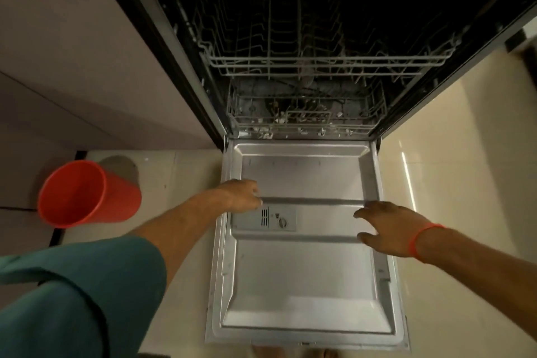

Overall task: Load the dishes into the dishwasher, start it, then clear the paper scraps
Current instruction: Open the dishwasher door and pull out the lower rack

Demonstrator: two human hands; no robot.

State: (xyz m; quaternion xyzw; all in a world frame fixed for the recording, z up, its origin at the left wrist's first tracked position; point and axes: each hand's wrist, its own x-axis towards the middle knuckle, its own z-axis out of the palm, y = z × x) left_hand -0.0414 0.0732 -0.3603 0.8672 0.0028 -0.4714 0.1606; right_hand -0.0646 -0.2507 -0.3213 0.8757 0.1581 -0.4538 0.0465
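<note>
2 hands over open dishwasher door (305, 285): left hand (241, 193) loosely curled, right hand (386, 228) spread, both empty.

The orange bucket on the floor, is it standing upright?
No, the orange bucket lies tipped on its side on the floor, its open mouth facing the camera, left of the dishwasher door.

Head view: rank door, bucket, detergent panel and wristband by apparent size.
1. Door
2. Bucket
3. Detergent panel
4. Wristband

The door lies nearer the camera, but the gaps are wide enough to trust.
</note>
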